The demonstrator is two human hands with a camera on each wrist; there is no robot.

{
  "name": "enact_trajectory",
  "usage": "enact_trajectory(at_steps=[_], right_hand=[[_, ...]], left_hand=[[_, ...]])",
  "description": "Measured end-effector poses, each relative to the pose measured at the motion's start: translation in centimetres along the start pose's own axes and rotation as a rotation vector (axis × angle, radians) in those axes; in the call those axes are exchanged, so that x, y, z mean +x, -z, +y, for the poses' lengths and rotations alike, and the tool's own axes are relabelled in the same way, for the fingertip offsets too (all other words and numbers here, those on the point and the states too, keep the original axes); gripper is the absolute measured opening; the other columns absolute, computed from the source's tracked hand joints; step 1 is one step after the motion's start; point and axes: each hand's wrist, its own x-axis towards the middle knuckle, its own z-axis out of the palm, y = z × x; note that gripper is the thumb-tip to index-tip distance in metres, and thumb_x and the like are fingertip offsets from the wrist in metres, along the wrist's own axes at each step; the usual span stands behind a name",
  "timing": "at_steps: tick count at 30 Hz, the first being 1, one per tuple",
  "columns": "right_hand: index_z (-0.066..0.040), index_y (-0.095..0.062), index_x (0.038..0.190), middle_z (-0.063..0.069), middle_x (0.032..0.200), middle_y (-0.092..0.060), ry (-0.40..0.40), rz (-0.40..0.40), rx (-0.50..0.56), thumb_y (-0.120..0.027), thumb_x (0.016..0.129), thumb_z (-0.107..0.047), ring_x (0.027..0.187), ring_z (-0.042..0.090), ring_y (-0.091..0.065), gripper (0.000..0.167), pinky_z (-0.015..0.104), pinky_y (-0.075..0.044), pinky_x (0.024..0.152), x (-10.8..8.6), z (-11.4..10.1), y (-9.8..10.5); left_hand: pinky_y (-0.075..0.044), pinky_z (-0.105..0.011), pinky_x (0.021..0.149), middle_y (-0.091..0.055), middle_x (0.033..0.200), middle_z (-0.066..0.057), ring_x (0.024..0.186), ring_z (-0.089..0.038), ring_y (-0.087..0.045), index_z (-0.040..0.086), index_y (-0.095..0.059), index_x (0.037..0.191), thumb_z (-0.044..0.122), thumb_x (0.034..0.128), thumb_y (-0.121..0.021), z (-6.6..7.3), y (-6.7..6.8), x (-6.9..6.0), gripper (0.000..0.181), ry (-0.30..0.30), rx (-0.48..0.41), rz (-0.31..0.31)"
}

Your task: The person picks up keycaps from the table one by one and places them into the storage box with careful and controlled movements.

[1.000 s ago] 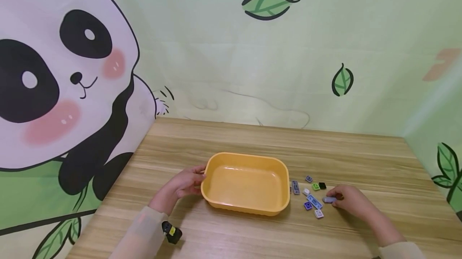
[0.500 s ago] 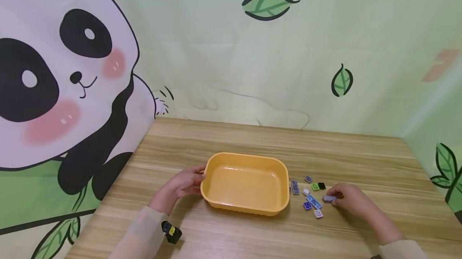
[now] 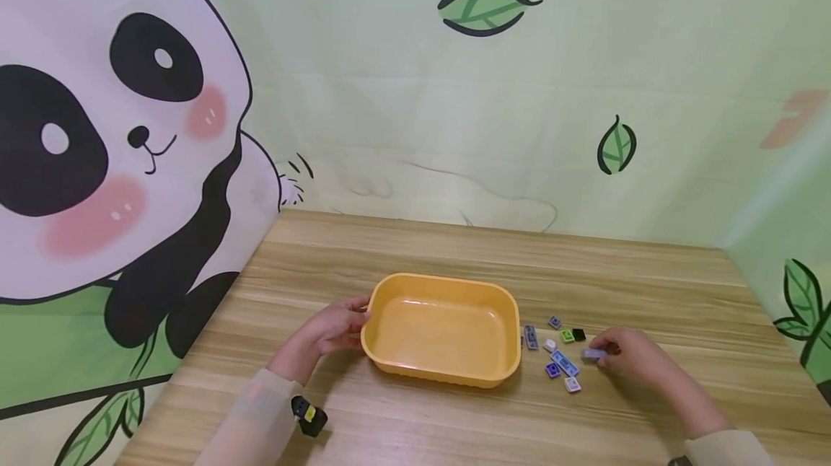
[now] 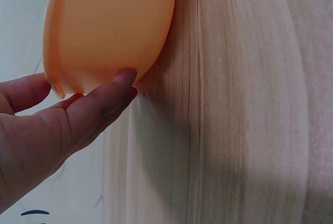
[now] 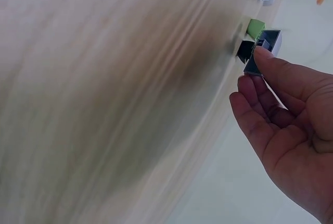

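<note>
At its left end, the yellow plastic basin is held by my left hand. In the left wrist view, that hand's fingers lie against the basin's outer wall and rim. To the right, my right hand pinches a light grey-blue keycap just above the table. The right wrist view shows this keycap's hollow underside between thumb and fingers. Close to it lie a black keycap, a green keycap and a long blue keycap.
More loose keycaps lie between basin and right hand: a dark blue one, a white one and a long grey-blue one. A small black figure with a yellow patch sits by the left sleeve. A printed backdrop borders the wooden table.
The right hand has shifted very slightly with the keycap still pinched. The left hand, the basin and the loose keycaps look unchanged.
</note>
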Motion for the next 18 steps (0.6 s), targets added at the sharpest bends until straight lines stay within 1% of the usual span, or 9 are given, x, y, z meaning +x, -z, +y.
enact_trajectory(at_steps=[4,12,14,18], right_hand=[[0.008,-0.072,0.103,0.011,0.091,-0.072,0.013,0.005,-0.010,-0.076,0.082,0.001,0.084,0.020,-0.064,0.022,0.036,-0.056,0.075,0.0,0.0,0.4],[0.011,-0.071,0.101,0.012,0.089,-0.071,0.027,0.014,0.016,-0.072,0.083,0.006,0.082,0.018,-0.063,0.019,0.025,-0.053,0.070,-0.2,-0.6,1.0],[0.011,-0.071,0.101,0.011,0.089,-0.071,0.023,0.011,0.020,-0.071,0.083,0.006,0.082,0.017,-0.063,0.019,0.025,-0.053,0.070,-0.2,-0.7,1.2],[0.012,-0.071,0.103,0.012,0.088,-0.071,0.012,0.008,0.012,-0.070,0.084,0.007,0.082,0.019,-0.064,0.020,0.033,-0.057,0.072,0.0,-0.9,1.7]], left_hand=[[-0.056,-0.037,0.089,-0.036,0.160,-0.031,0.112,-0.019,-0.060,0.000,-0.021,0.162,0.006,0.1078,-0.038,0.0,0.0,0.0,0.057,-0.001,0.000,0.002],[-0.056,-0.041,0.092,-0.035,0.160,-0.031,0.116,-0.022,-0.060,-0.001,-0.020,0.162,0.005,0.1074,-0.038,0.3,-0.2,-0.3,0.058,0.007,0.000,0.006],[-0.055,-0.042,0.092,-0.034,0.160,-0.032,0.117,-0.022,-0.060,-0.001,-0.019,0.162,0.005,0.1073,-0.038,0.3,-0.2,-0.3,0.058,0.004,0.000,0.000],[-0.056,-0.042,0.091,-0.035,0.159,-0.031,0.115,-0.022,-0.060,0.000,-0.020,0.162,0.004,0.1070,-0.038,0.3,-0.1,-0.1,0.058,0.009,-0.005,0.010]])
